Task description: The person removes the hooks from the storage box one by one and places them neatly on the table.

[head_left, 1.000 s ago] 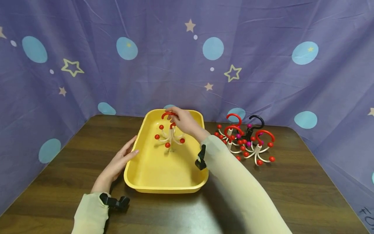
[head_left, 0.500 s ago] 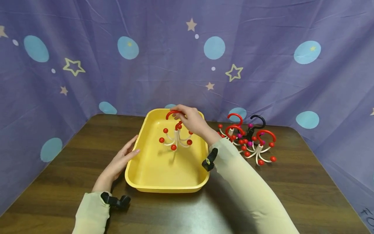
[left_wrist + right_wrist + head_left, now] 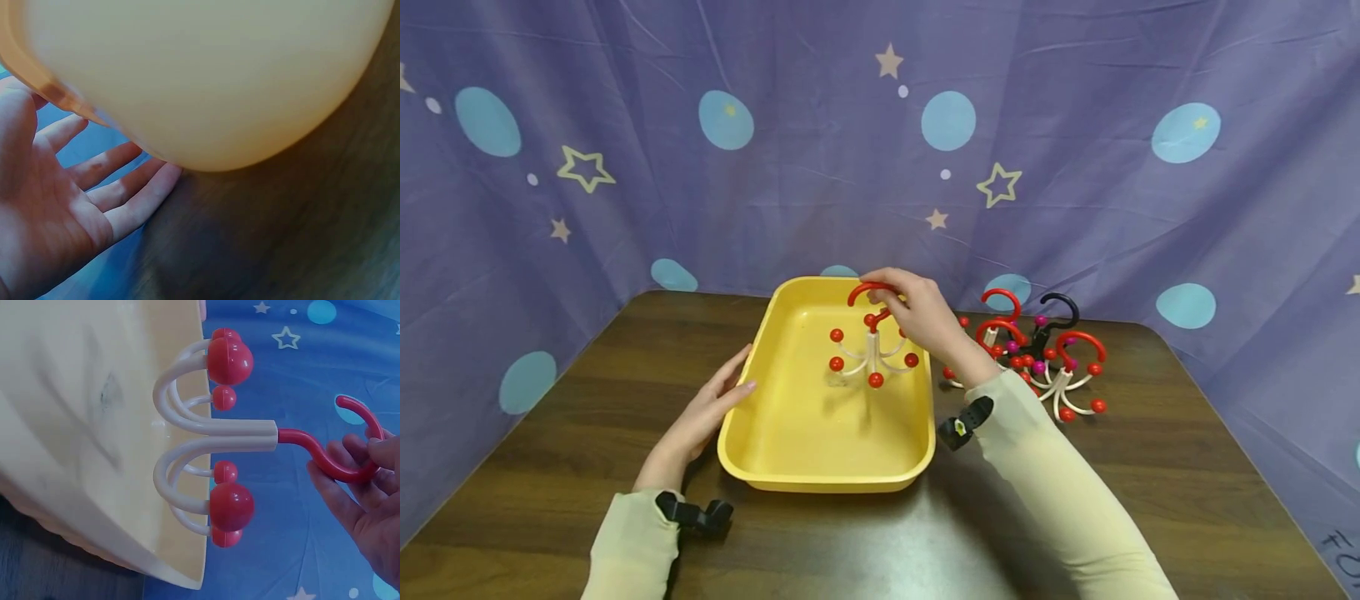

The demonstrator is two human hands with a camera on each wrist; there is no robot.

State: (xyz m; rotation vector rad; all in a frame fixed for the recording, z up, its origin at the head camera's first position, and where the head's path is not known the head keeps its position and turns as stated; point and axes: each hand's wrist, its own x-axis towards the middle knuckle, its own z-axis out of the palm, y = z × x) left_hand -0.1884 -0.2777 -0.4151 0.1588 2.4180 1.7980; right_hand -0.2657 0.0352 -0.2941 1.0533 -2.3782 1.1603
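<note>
Now, right hand point(image 3: 925, 321): our fingers point(image 3: 350, 459) pinch the hanger point(image 3: 872, 350) by its red hook.
Hanger: upright, stem vertical, hanging below our fingers over the yellow tray point(image 3: 790, 467).
Left hand point(image 3: 703, 417): open, fingers straight against the tray's left wall, on the counter point(image 3: 1150, 500).

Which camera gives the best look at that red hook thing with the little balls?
The right wrist view: the hook hanger fills it, red hook pinched by the right hand. The head view shows it small above the yellow tray. The left wrist view misses it.
</note>
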